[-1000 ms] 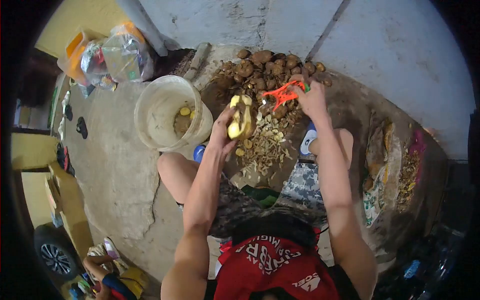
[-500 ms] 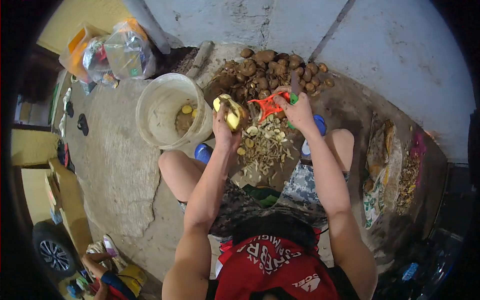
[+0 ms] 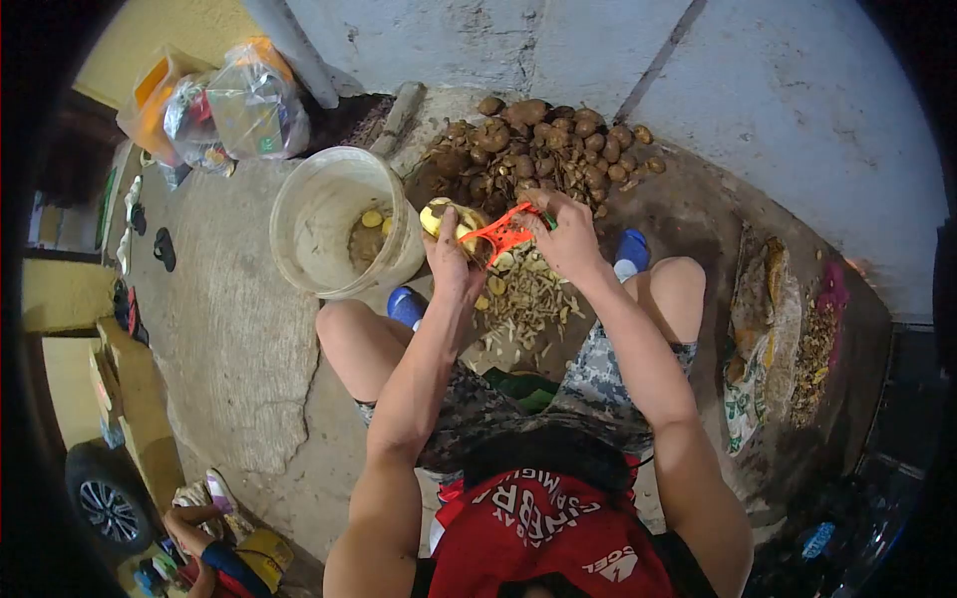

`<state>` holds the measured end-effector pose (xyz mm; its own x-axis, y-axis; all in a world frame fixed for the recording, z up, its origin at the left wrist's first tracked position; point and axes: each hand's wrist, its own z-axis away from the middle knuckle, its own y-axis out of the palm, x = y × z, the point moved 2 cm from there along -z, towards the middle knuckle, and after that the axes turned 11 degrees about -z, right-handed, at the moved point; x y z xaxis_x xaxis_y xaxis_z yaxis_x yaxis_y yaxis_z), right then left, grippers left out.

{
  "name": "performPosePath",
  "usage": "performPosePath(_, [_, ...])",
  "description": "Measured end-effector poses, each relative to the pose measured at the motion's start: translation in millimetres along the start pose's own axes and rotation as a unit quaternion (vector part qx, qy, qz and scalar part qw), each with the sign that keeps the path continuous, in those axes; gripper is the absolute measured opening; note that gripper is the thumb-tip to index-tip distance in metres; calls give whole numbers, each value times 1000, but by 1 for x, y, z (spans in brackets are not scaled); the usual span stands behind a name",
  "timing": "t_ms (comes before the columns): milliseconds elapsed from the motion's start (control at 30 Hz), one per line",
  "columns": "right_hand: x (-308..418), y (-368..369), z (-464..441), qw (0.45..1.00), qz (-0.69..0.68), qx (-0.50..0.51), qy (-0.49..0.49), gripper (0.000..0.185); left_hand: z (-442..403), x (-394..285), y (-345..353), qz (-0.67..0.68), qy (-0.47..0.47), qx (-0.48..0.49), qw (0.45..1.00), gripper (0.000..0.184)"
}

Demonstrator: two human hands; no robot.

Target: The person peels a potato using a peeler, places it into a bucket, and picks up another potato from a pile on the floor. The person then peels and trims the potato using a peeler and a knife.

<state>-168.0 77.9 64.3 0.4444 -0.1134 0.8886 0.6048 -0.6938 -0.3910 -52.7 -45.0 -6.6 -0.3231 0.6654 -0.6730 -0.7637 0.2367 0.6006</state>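
Note:
A partly peeled potato (image 3: 437, 216), yellow where bare and brown elsewhere, is in my left hand (image 3: 451, 257), whose fingers wrap round it. My right hand (image 3: 566, 239) grips an orange peeler (image 3: 506, 235), its head against the potato's right side. Something green shows at the fingers of my right hand. Below my hands, peelings (image 3: 523, 299) lie scattered on the floor between my feet. Beyond them is a heap of brown unpeeled potatoes (image 3: 543, 145). To the left stands a whitish bucket (image 3: 299, 224) with several peeled pieces at its bottom.
Filled plastic bags (image 3: 239, 110) sit at the upper left, near slippers (image 3: 164, 249). A wall (image 3: 778, 110) rises behind the heap. Sacks (image 3: 758, 329) with scraps lie at the right. At the lower left are a wheel (image 3: 108, 506) and another person's arm (image 3: 189, 528).
My right hand has moved left and down, bringing the peeler from above the peelings onto the potato. My left hand has shifted slightly, still holding the potato.

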Motion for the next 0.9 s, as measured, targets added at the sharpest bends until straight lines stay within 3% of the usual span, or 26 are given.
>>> performPosePath(100, [-1,-10,-7,997,37,-13,-64,25,-1,-2,-1,-1,-15,19,1000,30])
performPosePath(200, [-40,-34,-31,987,153,-44,11,24,11,-9,9,-20,-11,41,999,28])
performPosePath(300, [-22,-51,-32,995,54,-29,80,25,17,-13,12,-43,-49,72,995,29])
performPosePath(433, [-8,-38,-19,987,97,-56,117,26,4,-5,3,-13,-100,52,994,26])
performPosePath(500, [10,-31,-16,992,5,30,120,28,3,-6,5,-3,-112,61,992,26])
performPosePath(533, [6,-31,-15,992,6,27,122,28,4,-6,9,8,-125,73,989,26])
performPosePath(600, [0,-29,-15,998,45,35,-20,30,8,-7,10,-13,-144,81,986,30])
performPosePath(667, [-6,-36,-21,997,51,63,4,31,9,-9,12,-97,-163,153,970,35])
performPosePath(733, [-10,-34,-23,990,103,63,-70,30,12,-16,18,-108,-172,174,963,39])
performPosePath(800, [-14,-34,-26,994,64,81,-37,29,9,-19,17,-153,-216,215,940,40])
performPosePath(900, [-17,-34,-28,995,1,99,17,26,9,-20,21,-163,-210,199,943,41])
